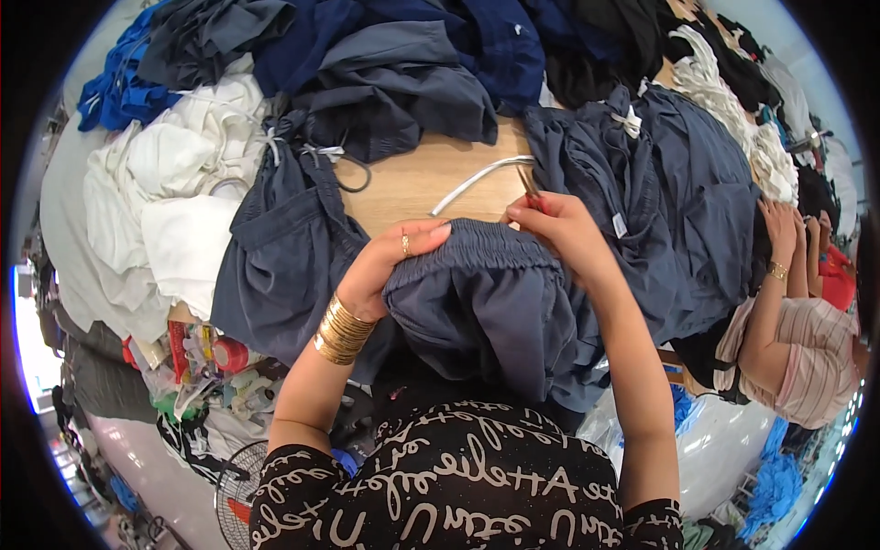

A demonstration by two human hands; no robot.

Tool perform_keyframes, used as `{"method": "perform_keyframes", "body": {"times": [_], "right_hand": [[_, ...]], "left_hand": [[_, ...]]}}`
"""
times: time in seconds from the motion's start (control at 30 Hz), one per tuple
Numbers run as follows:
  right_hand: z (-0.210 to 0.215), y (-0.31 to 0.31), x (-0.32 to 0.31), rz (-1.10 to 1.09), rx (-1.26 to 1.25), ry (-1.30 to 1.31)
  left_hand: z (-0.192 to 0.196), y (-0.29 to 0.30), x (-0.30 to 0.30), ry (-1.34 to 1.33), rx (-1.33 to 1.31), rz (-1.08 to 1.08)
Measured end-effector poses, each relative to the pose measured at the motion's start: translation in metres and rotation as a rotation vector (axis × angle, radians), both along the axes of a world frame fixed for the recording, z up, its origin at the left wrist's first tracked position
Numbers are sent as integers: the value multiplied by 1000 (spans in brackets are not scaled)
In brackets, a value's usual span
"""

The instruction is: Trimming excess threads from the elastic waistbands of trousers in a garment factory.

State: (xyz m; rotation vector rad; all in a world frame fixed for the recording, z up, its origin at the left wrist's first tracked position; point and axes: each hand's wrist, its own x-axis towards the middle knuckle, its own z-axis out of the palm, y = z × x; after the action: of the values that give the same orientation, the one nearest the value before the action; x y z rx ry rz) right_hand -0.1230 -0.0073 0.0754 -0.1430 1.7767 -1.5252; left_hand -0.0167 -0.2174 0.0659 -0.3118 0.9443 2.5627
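Left hand grips the waistband, seemingly to steady it; right hand clasps snips, blades angled away, likely sparing the grey garment bunched between both hands

Bright, soft light; white glare far left; edges bowed, corners black

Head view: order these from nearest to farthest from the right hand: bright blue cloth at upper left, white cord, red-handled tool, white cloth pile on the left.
1. Red-handled tool, in the right hand.
2. White cord, on the table ahead.
3. White cloth pile, left side.
4. Bright blue cloth, far upper left.
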Motion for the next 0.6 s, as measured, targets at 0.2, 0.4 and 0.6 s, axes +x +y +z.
{"method": "perform_keyframes", "body": {"times": [0.2,0.4,0.6], "right_hand": [[-70,-7,-12,-23,477,1202],[38,-16,34,151,-100,720],[40,4,47,148,-37,824]], "left_hand": [[-12,-2,8,-59,118,66],[-11,-1,10,-64,110,40],[0,10,0,47,-46,-131]]}}
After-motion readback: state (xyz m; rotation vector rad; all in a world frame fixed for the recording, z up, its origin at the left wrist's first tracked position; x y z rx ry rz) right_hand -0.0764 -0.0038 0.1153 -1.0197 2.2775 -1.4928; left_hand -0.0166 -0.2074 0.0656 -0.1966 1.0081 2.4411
